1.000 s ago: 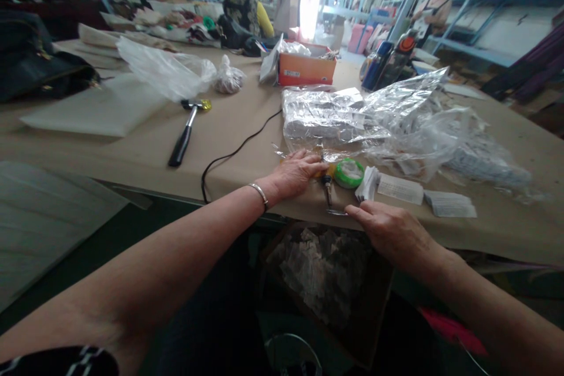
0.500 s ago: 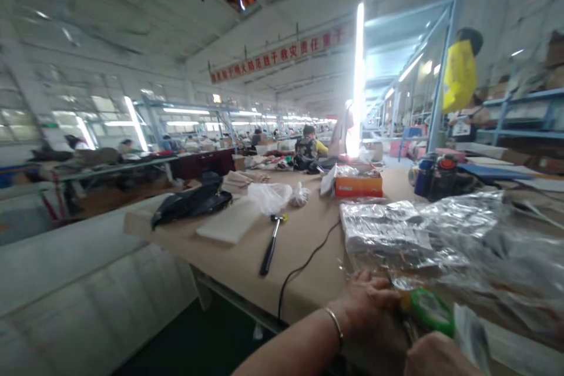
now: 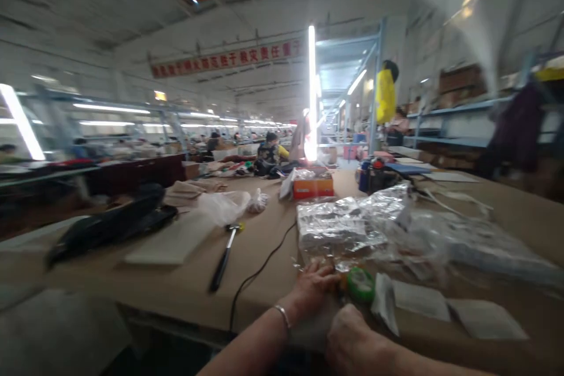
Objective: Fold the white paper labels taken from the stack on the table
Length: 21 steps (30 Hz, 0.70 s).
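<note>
My left hand [image 3: 312, 288], with a metal bangle at the wrist, lies palm down at the front edge of the table, its fingers stretched toward clear plastic wrapping [image 3: 341, 226]. Close beside it my right hand [image 3: 350, 329] is curled closed; whatever its fingers hold is hidden. Just beyond the right hand sits a round green object [image 3: 361, 285] with a paler middle, its kind unclear. A folded whitish sheet [image 3: 385, 304] stands to the right of it, with flat pale pieces [image 3: 422, 299] beyond.
A hammer [image 3: 224, 258] with a black handle and a dark cable [image 3: 264, 265] lie to the left. Farther back are a black bag-like item [image 3: 118, 220], a white sheet [image 3: 170, 241], an orange box [image 3: 313, 184] and a lit tube lamp [image 3: 312, 94]. People sit at distant tables.
The view has turned right, so the scene slides left and more of the table's right side shows. Both hands stay close together at the table edge; more of my right forearm is visible.
</note>
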Each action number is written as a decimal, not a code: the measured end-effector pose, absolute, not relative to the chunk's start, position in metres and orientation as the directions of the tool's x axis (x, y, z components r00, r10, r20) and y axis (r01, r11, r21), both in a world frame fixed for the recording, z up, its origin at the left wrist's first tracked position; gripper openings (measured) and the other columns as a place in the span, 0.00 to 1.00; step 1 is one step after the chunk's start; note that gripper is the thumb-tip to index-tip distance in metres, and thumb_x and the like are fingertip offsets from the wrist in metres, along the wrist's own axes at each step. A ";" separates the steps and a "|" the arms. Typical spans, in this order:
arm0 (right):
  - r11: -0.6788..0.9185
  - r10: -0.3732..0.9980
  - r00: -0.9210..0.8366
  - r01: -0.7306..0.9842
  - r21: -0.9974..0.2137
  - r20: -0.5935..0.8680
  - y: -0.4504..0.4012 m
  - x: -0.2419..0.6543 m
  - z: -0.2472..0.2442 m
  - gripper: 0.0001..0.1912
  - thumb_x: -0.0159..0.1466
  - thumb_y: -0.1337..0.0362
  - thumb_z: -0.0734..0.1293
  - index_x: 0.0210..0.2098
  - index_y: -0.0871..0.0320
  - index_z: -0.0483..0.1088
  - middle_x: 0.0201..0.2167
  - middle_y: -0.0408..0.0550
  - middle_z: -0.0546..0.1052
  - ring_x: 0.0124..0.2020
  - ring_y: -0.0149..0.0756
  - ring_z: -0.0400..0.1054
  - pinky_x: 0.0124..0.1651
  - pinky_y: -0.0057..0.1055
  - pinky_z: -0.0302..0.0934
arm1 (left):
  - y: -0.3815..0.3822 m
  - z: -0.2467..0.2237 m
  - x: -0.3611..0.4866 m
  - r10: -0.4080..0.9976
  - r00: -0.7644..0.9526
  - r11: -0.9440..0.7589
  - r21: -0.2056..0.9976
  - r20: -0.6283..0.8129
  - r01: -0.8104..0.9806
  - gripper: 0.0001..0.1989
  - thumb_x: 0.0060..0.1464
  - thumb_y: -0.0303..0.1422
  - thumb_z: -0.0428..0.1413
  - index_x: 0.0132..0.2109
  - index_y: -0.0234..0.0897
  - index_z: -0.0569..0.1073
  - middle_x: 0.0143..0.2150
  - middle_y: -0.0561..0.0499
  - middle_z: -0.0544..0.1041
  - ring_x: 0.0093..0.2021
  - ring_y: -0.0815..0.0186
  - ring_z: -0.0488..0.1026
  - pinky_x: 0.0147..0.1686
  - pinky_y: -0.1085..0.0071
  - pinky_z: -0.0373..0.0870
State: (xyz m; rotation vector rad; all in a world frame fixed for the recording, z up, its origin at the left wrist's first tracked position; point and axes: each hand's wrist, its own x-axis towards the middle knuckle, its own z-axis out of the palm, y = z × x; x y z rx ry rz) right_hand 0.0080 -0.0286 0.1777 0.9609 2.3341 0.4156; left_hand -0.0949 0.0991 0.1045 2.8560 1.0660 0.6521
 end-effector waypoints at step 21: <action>-0.114 0.867 0.202 0.970 -0.213 0.455 0.010 0.533 0.057 0.18 0.69 0.61 0.55 0.50 0.60 0.71 0.46 0.55 0.73 0.48 0.46 0.66 0.54 0.42 0.59 | 0.177 0.060 -0.038 0.581 0.731 -0.785 0.010 0.358 0.619 0.22 0.64 0.35 0.40 0.63 0.50 0.64 0.64 0.53 0.61 0.65 0.54 0.55 0.61 0.56 0.60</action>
